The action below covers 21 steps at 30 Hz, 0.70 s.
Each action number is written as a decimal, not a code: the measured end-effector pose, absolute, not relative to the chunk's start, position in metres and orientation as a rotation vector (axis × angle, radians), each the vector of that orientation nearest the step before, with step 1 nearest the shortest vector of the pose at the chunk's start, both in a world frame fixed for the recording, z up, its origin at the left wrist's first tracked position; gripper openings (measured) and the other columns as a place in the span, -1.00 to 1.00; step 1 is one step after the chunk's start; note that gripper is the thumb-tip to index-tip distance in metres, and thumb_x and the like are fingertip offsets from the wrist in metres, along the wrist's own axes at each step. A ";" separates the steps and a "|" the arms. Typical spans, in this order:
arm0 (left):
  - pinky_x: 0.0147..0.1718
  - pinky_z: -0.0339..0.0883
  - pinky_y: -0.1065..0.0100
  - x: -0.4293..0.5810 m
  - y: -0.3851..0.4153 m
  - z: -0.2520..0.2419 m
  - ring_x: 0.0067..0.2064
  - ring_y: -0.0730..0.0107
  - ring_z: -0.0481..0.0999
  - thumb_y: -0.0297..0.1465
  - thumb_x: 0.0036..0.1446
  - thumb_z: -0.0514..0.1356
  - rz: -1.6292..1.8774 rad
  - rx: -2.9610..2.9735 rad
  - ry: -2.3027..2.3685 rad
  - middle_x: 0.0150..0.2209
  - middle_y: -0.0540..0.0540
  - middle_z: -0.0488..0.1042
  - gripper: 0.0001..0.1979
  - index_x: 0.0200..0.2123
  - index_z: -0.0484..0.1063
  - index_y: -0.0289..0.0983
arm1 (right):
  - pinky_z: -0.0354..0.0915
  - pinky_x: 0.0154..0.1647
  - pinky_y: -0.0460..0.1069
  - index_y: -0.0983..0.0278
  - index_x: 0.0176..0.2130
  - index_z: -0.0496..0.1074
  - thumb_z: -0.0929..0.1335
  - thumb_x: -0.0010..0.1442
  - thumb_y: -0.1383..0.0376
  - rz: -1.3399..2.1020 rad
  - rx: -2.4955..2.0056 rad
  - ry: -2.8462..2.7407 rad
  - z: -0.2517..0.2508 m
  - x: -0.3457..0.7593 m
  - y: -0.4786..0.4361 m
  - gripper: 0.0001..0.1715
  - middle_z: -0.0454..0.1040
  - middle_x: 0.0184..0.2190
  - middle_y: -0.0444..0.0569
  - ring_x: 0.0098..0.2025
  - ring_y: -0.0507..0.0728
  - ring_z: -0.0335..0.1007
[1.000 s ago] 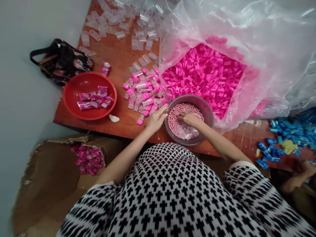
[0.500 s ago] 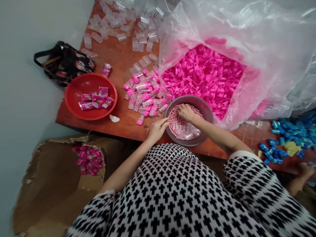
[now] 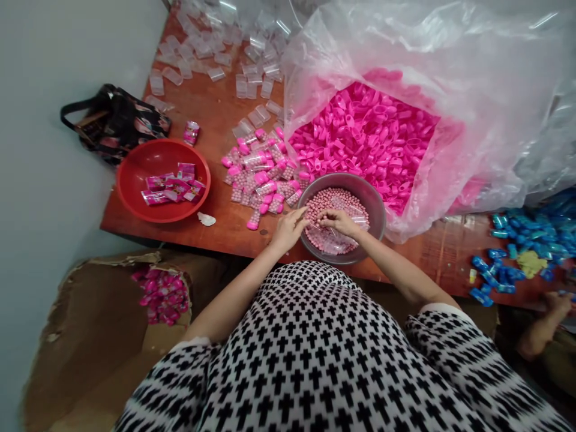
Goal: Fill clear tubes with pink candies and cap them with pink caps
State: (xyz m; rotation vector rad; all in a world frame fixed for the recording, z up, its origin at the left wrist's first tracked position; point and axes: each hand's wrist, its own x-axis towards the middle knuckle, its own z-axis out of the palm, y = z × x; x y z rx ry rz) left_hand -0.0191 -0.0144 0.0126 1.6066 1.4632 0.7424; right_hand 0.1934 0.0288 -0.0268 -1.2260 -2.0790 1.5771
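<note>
A grey bowl (image 3: 377, 207) of small pink balls (image 3: 335, 197) stands at the table's near edge, with a few clear plastic tubes (image 3: 335, 243) lying in it. My right hand (image 3: 337, 221) hovers over the balls with its fingers curled and pinched toward the left. My left hand (image 3: 288, 228) is at the bowl's left rim, fingers closed and pointing at the right hand. The fingertips of both hands meet over the bowl around something small and clear that I cannot make out. Left of the bowl lies a pile of filled tubes with pink caps (image 3: 261, 177).
A big clear bag of pink caps (image 3: 364, 132) lies behind the bowl. A red basin (image 3: 135, 201) holds pink packets. Empty clear tubes (image 3: 216, 57) litter the far table. Blue parts (image 3: 517, 252) and another person's hand (image 3: 555, 303) are at the right. A dark handbag (image 3: 117, 120) and a cardboard box (image 3: 90, 312) are at the left.
My right hand drew back from the bowl's far side toward me. My left hand slid right from the capped tubes to the bowl's rim, and the two hands came together.
</note>
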 end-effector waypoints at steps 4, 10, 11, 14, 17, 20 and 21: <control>-0.01 0.37 0.24 -0.007 -0.012 0.011 -0.04 0.25 0.53 -0.50 0.12 0.16 0.620 1.627 1.505 -0.02 -0.16 0.52 -0.62 0.04 0.41 -0.27 | 0.28 -0.06 0.00 0.37 -0.08 0.43 0.28 0.16 0.38 1.295 -1.472 -2.257 -0.017 0.194 0.027 -0.68 0.52 -0.14 0.06 -0.14 0.11 0.42; 0.00 0.37 0.28 -0.018 -0.017 0.013 -0.03 0.28 0.53 -0.45 0.14 0.14 0.701 1.514 1.580 -0.02 -0.15 0.51 -0.66 0.01 0.44 -0.29 | 0.28 -0.04 0.02 0.38 -0.03 0.40 0.19 0.26 0.30 0.901 -1.715 -2.841 -0.005 0.175 0.034 -0.64 0.49 -0.08 0.21 -0.04 0.20 0.42; 0.00 0.37 0.29 -0.021 -0.019 0.013 -0.03 0.29 0.53 -0.45 0.14 0.15 0.713 1.496 1.589 -0.02 -0.15 0.52 -0.66 0.01 0.44 -0.29 | 0.28 -0.05 0.03 0.41 -0.04 0.41 0.20 0.25 0.31 0.887 -1.752 -2.868 -0.005 0.171 0.035 -0.64 0.49 -0.09 0.26 -0.05 0.22 0.43; -0.01 0.39 0.29 -0.026 -0.022 0.011 -0.05 0.30 0.54 -0.44 0.13 0.15 0.749 1.452 1.597 -0.03 -0.13 0.53 -0.67 -0.02 0.45 -0.28 | 0.28 -0.05 0.03 0.44 -0.11 0.45 0.20 0.22 0.38 0.930 -1.756 -2.895 -0.010 0.155 0.040 -0.67 0.50 -0.12 0.31 -0.05 0.24 0.44; -0.01 0.39 0.27 -0.030 -0.025 0.007 -0.04 0.30 0.53 -0.44 0.13 0.16 0.775 1.418 1.598 -0.05 -0.11 0.54 -0.70 -0.05 0.48 -0.26 | 0.26 -0.03 0.02 0.41 -0.15 0.48 0.18 0.20 0.44 1.010 -1.684 -2.913 -0.020 0.140 0.044 -0.65 0.50 -0.10 0.29 -0.03 0.23 0.42; -0.02 0.40 0.26 -0.032 -0.026 0.006 -0.04 0.29 0.53 -0.43 0.12 0.15 0.806 1.387 1.589 -0.07 -0.12 0.55 -0.71 -0.07 0.48 -0.26 | 0.28 -0.10 0.01 0.41 -0.18 0.47 0.22 0.16 0.44 1.139 -1.589 -2.882 -0.028 0.138 0.048 -0.71 0.51 -0.15 0.25 -0.11 0.21 0.44; -0.03 0.40 0.26 -0.033 -0.026 0.007 -0.05 0.29 0.54 -0.43 0.12 0.15 0.818 1.381 1.583 -0.07 -0.12 0.55 -0.71 -0.06 0.48 -0.27 | 0.28 -0.13 -0.01 0.40 -0.20 0.46 0.25 0.14 0.44 1.194 -1.548 -2.859 -0.029 0.141 0.049 -0.74 0.53 -0.19 0.20 -0.16 0.18 0.44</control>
